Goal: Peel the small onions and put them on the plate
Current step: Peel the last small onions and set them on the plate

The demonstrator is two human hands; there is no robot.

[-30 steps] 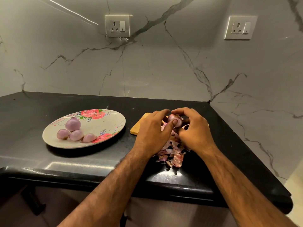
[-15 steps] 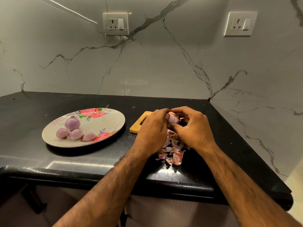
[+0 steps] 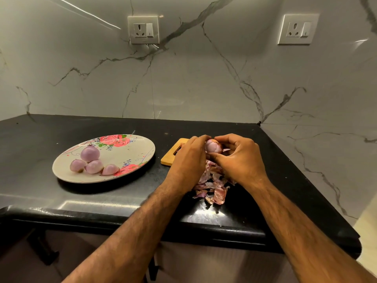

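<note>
Here, both hands are gripping one small onion (image 3: 213,147).
The left hand (image 3: 189,159) and right hand (image 3: 241,158) are curling round it from nine and three o'clock, hiding most of it. Skins (image 3: 216,193) are lying at six o'clock, partly under the wrists. A wooden board (image 3: 170,158) is showing only a corner at nine o'clock. Beyond it, four peeled onions (image 3: 94,166) are sitting on the plate (image 3: 130,160).
</note>
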